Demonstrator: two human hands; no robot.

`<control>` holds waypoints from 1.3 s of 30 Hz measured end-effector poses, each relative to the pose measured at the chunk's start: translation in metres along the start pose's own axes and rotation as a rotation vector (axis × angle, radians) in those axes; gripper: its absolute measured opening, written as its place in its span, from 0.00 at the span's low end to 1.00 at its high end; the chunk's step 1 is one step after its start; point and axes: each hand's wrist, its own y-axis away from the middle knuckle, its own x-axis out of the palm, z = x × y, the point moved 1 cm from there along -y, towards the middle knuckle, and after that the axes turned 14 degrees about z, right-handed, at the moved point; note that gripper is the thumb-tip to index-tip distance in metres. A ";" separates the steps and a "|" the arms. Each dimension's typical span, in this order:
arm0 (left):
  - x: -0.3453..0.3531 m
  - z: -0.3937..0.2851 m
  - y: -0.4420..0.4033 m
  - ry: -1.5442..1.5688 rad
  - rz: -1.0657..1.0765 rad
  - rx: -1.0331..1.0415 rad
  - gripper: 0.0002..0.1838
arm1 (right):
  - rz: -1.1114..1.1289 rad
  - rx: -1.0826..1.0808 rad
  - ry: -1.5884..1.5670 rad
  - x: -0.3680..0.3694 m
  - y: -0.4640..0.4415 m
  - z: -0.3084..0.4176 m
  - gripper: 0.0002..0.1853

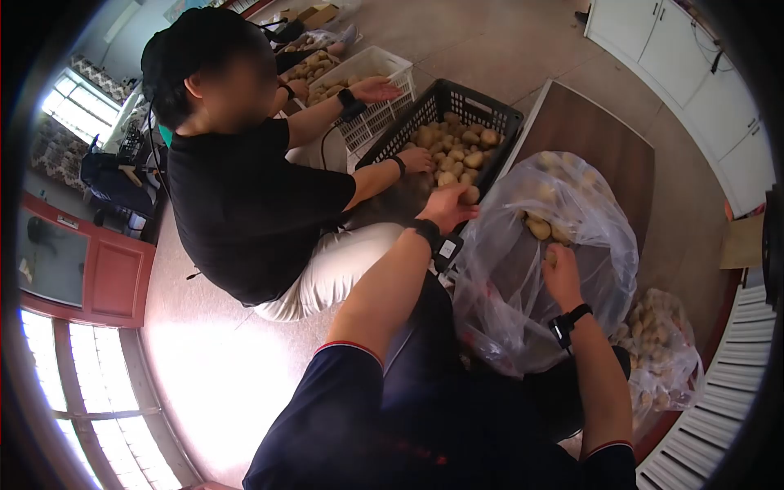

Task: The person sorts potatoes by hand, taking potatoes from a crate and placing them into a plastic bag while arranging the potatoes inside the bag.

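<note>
My left hand is at the near corner of a black plastic crate filled with potatoes. Its fingers curl around a potato at the crate's edge. My right hand reaches into the mouth of a large clear plastic bag. A potato shows between its thumb and fingers. Several more potatoes lie deeper inside the bag, partly hidden by the crumpled plastic.
A co-worker in a black shirt sits to the left, one hand in the black crate. Behind stands a white crate of potatoes. A brown board lies under the bag. Another potato bag sits at right, beside a radiator.
</note>
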 end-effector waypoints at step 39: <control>-0.086 0.007 -0.031 0.087 -0.025 0.409 0.14 | 0.031 0.156 0.252 0.011 0.044 -0.001 0.16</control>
